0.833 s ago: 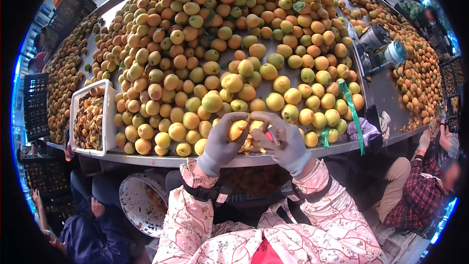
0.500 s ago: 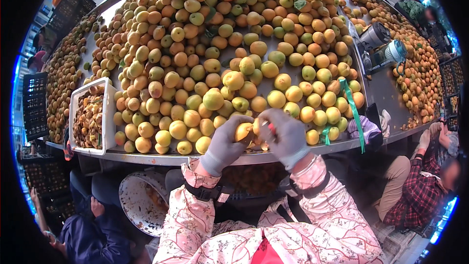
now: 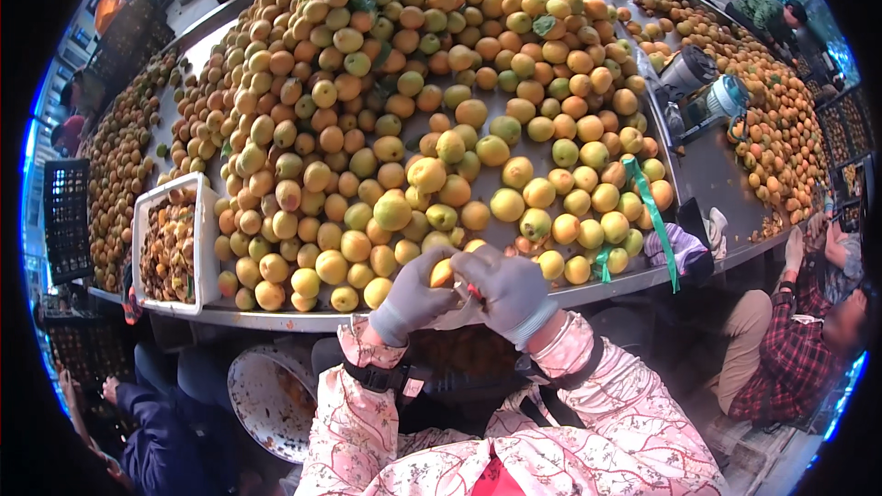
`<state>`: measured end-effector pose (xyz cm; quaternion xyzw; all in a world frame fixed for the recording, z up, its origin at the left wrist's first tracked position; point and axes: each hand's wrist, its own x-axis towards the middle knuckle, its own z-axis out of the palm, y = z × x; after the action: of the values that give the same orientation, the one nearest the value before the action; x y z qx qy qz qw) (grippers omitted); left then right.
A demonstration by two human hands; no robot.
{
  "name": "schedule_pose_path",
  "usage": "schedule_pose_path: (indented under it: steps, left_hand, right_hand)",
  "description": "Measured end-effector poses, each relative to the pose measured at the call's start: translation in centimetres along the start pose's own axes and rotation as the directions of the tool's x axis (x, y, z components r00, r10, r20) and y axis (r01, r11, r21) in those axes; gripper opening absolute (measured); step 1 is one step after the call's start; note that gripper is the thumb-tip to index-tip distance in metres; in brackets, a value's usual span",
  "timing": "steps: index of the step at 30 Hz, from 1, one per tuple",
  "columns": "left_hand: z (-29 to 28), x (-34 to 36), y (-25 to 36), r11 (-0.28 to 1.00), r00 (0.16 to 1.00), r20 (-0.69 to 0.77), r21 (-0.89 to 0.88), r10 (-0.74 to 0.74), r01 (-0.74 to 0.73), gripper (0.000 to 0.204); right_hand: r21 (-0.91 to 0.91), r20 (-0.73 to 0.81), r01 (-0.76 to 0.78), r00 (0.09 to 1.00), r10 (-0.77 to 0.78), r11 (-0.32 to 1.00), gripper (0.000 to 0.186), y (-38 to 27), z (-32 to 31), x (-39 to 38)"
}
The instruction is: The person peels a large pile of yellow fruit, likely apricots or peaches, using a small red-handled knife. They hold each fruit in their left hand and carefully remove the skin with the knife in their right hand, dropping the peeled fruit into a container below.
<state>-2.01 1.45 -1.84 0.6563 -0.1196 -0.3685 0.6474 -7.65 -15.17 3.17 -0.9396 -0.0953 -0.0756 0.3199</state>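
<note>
My left hand (image 3: 411, 298), in a grey glove, is closed round a yellow-orange apricot (image 3: 442, 273) at the table's near edge. Against it, my right hand (image 3: 510, 294), gloved alike, grips a small red-handled tool (image 3: 474, 291). Only a bit of red shows between the fingers, so its blade or tip is hidden. Both hands meet just in front of a large heap of apricots (image 3: 392, 212), yellow, orange and greenish, spread over the metal table (image 3: 303, 321).
A white bin (image 3: 207, 248) of brownish scraps stands on the left. Below the table edge is a stained white bucket (image 3: 262, 404). To the right are a green ribbon (image 3: 653, 216), a purple cloth (image 3: 675, 243) and a bottle (image 3: 712, 103). People sit on both sides.
My right hand has come in closer to my left, and its fingers now meet the fruit. The view has shifted slightly, with the heap a little further left.
</note>
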Motion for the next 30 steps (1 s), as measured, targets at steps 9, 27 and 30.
schedule_pose_path:
  steps: [9, 27, 30]
  left_hand:
    - [2.2, -1.6, 2.7, 0.991, 0.979, -0.188, 0.099, -0.076, 0.096, 0.030]
    - [10.5, -11.0, -3.7, 0.501, 0.996, -0.087, 0.863, 0.009, 0.071, 0.051]
    - [10.8, -11.5, -5.3, 0.507, 0.998, -0.034, 0.860, -0.054, 0.057, 0.052]
  right_hand:
    - [0.365, -0.027, -0.053, 0.997, 0.068, 0.929, 0.016, 2.6, -2.2, -0.9]
    - [0.463, -0.104, -0.180, 0.962, 0.254, 0.868, 0.018, 6.3, -1.3, -4.4]
    - [0.425, -0.067, -0.203, 0.965, 0.255, 0.882, 0.021, 6.2, -1.1, -4.6]
